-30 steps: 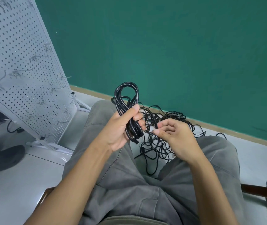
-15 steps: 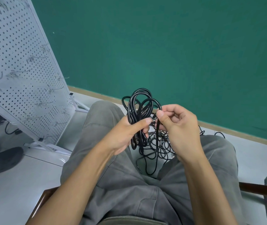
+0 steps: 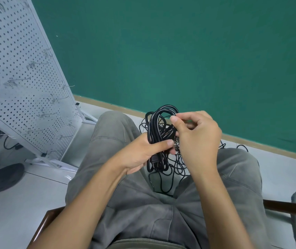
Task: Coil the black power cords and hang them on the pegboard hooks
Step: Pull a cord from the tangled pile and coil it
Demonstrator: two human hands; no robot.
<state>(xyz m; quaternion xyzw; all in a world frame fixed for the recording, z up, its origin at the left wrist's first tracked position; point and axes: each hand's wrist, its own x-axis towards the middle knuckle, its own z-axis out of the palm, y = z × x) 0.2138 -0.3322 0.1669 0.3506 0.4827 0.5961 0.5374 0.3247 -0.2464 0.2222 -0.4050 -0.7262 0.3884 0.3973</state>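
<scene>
Within the left hand (image 3: 140, 153), clamped at mid-bundle, the coiled cord (image 3: 159, 130) stands upright; above that grip the right hand (image 3: 197, 135) pinches the top loop, probably seating it. Beyond both, loose cords (image 3: 177, 162) and pegboard (image 3: 17, 78) wait.

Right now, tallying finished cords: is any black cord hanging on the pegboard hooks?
No, the pegboard hooks show no cord; the left hand grips the coil.

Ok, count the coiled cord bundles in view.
1: the coiled cord gripped by the left hand, its top loop pinched by the right hand. The loose tangle on the floor may hide others.
</scene>
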